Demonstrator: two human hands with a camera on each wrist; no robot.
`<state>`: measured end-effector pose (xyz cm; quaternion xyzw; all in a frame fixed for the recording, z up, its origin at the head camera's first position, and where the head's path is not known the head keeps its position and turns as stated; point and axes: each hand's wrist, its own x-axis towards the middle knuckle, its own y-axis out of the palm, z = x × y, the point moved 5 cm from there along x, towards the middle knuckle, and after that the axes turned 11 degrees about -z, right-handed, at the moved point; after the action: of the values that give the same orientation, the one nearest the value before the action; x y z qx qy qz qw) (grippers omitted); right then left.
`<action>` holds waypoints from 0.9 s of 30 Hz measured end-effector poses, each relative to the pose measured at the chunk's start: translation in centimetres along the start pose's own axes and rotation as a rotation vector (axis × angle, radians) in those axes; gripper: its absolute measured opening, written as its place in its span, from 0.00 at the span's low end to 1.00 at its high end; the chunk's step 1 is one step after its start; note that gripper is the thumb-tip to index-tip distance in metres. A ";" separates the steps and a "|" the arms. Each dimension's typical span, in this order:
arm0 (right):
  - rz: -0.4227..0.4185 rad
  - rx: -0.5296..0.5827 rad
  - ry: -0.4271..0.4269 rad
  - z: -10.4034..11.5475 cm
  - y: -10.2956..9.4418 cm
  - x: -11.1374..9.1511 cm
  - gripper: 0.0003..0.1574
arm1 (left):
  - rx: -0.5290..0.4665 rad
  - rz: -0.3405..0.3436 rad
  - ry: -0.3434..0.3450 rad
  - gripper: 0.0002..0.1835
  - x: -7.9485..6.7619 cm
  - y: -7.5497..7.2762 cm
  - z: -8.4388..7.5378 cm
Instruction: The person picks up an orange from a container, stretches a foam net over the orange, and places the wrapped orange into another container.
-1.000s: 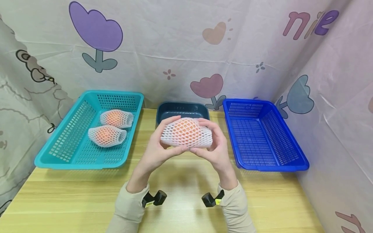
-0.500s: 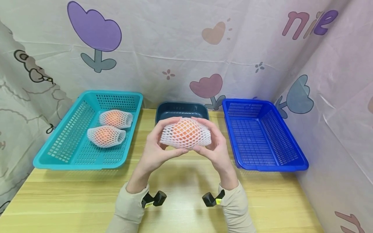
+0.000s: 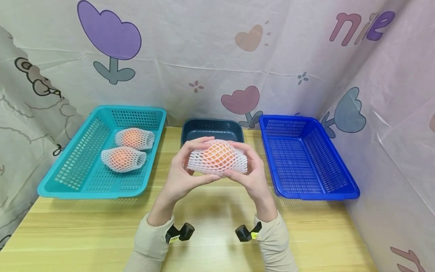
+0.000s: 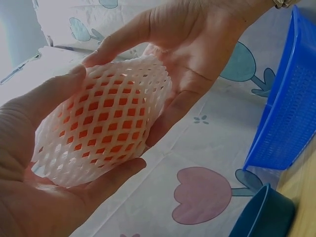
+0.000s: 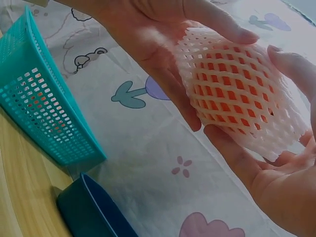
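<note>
Between my two hands, raised over the middle of the table, is an orange fruit in a white foam net sleeve (image 3: 218, 156). My left hand (image 3: 180, 170) grips its left end, thumb below and fingers over the top. On the other end my right hand (image 3: 253, 170) grips in the same way, the two thumbs close together underneath. Both wrist views show the netted fruit (image 4: 106, 118) held from each side, the orange skin showing through the mesh. The net covers the whole fruit, so its exact kind is not plain.
A teal basket (image 3: 91, 194) at the left holds two more netted orange fruits (image 3: 124, 158). Behind my hands stands a small dark blue bin (image 3: 214, 124), partly hidden by them. At the right is a blue basket (image 3: 295, 166). A printed cloth (image 3: 190, 45) hangs behind the table.
The netted fruit has tilted and turned slightly in my hands, and my fingers have shifted a little along its top. The baskets and their contents stay as they were.
</note>
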<state>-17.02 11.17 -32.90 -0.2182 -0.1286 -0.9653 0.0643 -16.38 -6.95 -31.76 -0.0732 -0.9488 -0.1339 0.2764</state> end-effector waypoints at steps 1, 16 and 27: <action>-0.001 0.006 -0.008 0.0 0.0 0.0 0.41 | -0.001 0.000 -0.002 0.38 0.0 0.0 0.0; -0.024 0.025 -0.159 0.5 0.0 0.2 0.39 | 0.031 -0.003 -0.076 0.46 0.0 0.1 0.0; 0.041 0.046 -0.178 0.6 0.0 0.2 0.39 | 0.023 0.036 -0.029 0.46 0.0 0.2 -0.3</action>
<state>-16.97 11.27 -32.30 -0.3044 -0.1513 -0.9373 0.0771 -16.24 -6.80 -31.48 -0.0888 -0.9528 -0.1169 0.2659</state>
